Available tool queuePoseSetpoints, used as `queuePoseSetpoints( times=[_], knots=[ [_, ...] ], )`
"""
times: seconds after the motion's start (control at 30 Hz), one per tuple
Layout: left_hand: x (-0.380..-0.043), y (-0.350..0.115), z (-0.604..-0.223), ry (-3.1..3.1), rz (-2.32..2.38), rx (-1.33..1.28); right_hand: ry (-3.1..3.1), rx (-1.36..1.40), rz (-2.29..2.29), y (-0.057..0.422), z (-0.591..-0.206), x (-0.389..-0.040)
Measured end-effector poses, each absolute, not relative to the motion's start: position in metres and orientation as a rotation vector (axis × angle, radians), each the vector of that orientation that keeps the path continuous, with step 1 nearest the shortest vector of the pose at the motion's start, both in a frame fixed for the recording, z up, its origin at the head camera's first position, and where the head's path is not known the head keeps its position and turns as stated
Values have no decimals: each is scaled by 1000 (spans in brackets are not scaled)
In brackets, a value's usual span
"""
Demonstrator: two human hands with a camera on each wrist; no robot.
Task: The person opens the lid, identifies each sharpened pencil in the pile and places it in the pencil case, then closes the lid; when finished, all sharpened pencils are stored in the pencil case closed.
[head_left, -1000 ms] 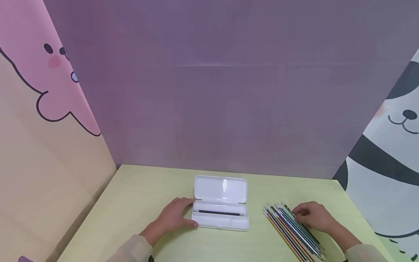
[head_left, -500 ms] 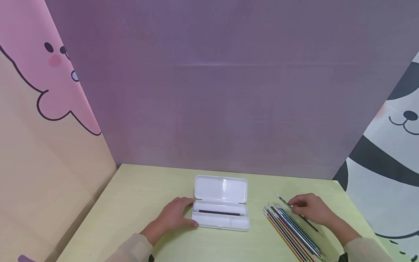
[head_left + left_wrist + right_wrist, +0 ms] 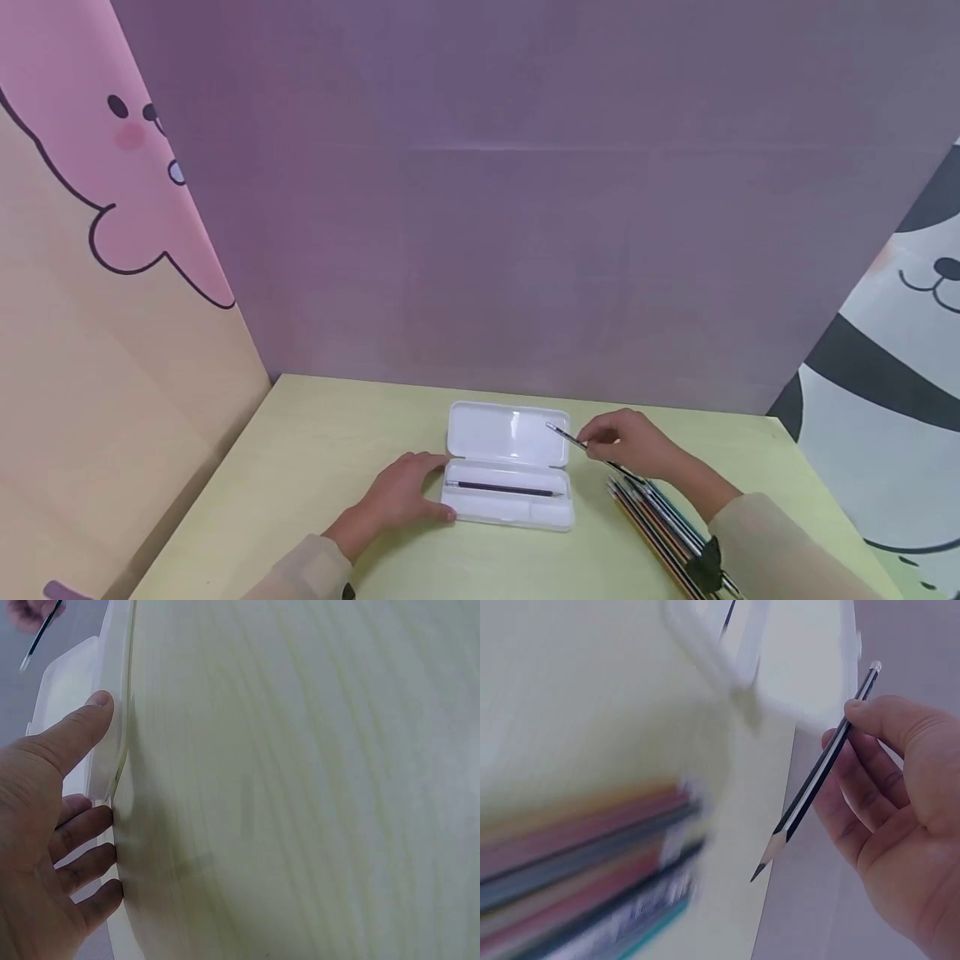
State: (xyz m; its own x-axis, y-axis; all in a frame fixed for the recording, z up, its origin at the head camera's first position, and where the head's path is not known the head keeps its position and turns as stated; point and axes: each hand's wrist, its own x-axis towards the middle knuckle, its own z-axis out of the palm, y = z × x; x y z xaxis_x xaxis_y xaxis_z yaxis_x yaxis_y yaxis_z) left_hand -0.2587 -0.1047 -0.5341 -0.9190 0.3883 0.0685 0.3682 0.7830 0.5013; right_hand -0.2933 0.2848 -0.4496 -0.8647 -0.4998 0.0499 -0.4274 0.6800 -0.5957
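Note:
A white pencil case (image 3: 483, 505) lies with its lid (image 3: 487, 429) raised, one dark pencil (image 3: 502, 488) inside. At its left end my left hand (image 3: 397, 494) holds it, thumb by the front corner and fingers by the back one; in the left wrist view the thumb (image 3: 79, 731) presses the case's side. My right hand (image 3: 633, 442) pinches a black-and-white striped pencil (image 3: 817, 784) between thumb and fingers. Its eraser end points left, before the lid, and its sharpened tip points back toward the person. Below that hand lie several loose pencils (image 3: 656, 527).
The pale wooden table (image 3: 337, 417) ends at a purple backdrop (image 3: 480, 250). Cartoon-printed panels stand at the left and right. The right sleeve (image 3: 780, 542) and a black wrist strap (image 3: 705, 567) cover part of the pencil pile.
My right hand has lifted the striped pencil from the right side of the pile and carried it left to the case's lid. My left hand has stayed at the case.

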Motion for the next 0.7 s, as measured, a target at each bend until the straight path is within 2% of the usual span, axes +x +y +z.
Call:
queuePoseSetpoints(
  times=[0.33, 0.7],
  knots=[
    [-261, -105, -536, 2959, 781, 638, 2678, -918, -980, 203, -454, -305],
    [-259, -104, -535, 2959, 772, 632, 2615, -925, -952, 172, -483, -316]
  ],
)
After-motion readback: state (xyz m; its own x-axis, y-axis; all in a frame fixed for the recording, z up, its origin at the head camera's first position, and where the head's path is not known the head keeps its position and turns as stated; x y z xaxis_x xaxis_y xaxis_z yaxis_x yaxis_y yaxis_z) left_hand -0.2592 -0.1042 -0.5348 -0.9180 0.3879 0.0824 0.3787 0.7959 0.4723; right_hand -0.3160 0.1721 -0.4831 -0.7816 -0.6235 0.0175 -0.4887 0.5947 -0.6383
